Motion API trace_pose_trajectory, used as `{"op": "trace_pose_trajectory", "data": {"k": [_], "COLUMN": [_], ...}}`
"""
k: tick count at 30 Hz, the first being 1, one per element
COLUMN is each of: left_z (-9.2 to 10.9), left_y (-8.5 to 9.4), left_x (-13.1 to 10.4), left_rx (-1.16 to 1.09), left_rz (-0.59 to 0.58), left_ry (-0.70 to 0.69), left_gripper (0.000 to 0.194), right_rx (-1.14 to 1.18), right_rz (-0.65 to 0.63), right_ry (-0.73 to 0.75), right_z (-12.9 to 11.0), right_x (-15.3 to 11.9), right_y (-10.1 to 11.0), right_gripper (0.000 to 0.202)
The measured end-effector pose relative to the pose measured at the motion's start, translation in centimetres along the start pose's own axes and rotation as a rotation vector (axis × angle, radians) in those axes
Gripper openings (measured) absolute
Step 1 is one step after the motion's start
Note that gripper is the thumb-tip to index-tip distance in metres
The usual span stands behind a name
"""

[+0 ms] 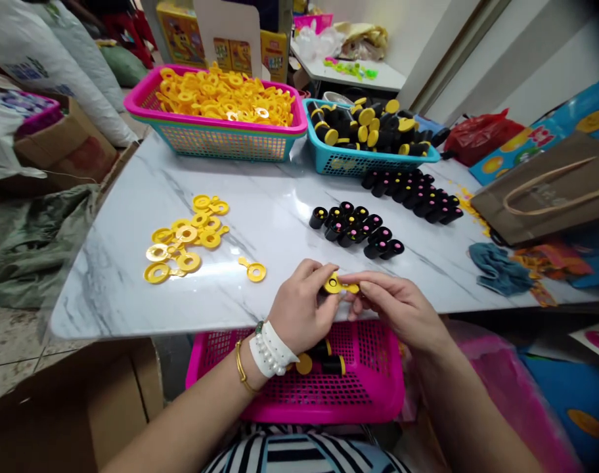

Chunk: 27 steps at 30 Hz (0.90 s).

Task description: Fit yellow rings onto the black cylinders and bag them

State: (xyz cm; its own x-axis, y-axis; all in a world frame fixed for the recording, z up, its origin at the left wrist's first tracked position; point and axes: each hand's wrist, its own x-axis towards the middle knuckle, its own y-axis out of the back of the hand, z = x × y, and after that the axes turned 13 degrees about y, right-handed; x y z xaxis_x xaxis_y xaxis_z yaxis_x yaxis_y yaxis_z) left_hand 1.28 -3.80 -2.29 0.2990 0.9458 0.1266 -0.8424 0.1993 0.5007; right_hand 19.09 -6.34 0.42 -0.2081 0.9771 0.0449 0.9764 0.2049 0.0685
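Observation:
Near the table's front edge, my left hand (307, 305) is wrapped round a black cylinder, mostly hidden by the fingers, with a yellow ring piece (332, 284) on its top. My right hand (398, 302) pinches the tab of that same yellow piece from the right. A single yellow ring piece (256, 271) lies on the table left of my hands, and a loose pile of them (186, 233) is farther left. Several black cylinders (349, 236) with pink or yellow centres stand beyond my hands, with another group (418, 197) behind them.
A pink basket (215, 141) heaped with yellow pieces and a blue basket (329, 161) of black-and-yellow cylinders stand at the back. Below the table edge, a pink basket (373, 394) holds several capped cylinders. A brown paper bag (550, 190) and a blue cloth (499, 268) are at the right.

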Motion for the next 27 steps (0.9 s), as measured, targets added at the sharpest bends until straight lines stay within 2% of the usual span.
{"op": "trace_pose_trajectory", "data": {"k": [3, 5, 7, 10, 12, 18, 20, 24, 26, 27], "left_z": [-0.1, 0.0, 0.1, 0.1, 0.1, -0.2, -0.2, 0.0, -0.2, -0.4], "left_y": [0.6, 0.7, 0.6, 0.4, 0.3, 0.3, 0.1, 0.0, 1.0, 1.9], "left_x": [0.4, 0.6, 0.7, 0.7, 0.5, 0.5, 0.7, 0.3, -0.4, -0.8], "left_rx": [-0.04, -0.042, -0.042, -0.013, 0.011, 0.129, 0.179, 0.265, 0.276, 0.295], "left_rz": [-0.037, -0.047, -0.062, -0.051, -0.035, -0.095, -0.094, -0.097, -0.113, -0.084], "left_ry": [0.025, 0.041, 0.048, 0.045, 0.049, 0.147, 0.159, 0.101, -0.005, -0.063], "left_gripper": [0.036, 0.033, 0.027, 0.025, 0.026, 0.013, 0.011, 0.013, 0.026, 0.036], "right_rx": [0.113, 0.162, 0.093, -0.148, -0.22, -0.103, -0.247, -0.654, -0.727, -0.755], "right_rz": [-0.073, -0.125, -0.176, -0.15, -0.12, -0.173, -0.163, -0.016, 0.024, 0.041], "right_ry": [-0.059, -0.145, -0.199, -0.126, -0.085, -0.197, -0.126, 0.097, 0.115, 0.105], "right_z": [0.3, 0.5, 0.5, 0.2, 0.2, 0.6, 0.4, -0.5, -1.0, -1.3], "right_x": [1.0, 2.0, 2.8, 3.3, 3.2, 3.1, 3.0, 1.7, 0.3, -0.6], "right_y": [1.5, 1.5, 0.8, -0.4, -0.9, -0.6, -1.1, -3.0, -2.9, -2.4], "right_gripper": [0.03, 0.037, 0.036, 0.027, 0.026, 0.037, 0.032, 0.015, 0.014, 0.014]}}
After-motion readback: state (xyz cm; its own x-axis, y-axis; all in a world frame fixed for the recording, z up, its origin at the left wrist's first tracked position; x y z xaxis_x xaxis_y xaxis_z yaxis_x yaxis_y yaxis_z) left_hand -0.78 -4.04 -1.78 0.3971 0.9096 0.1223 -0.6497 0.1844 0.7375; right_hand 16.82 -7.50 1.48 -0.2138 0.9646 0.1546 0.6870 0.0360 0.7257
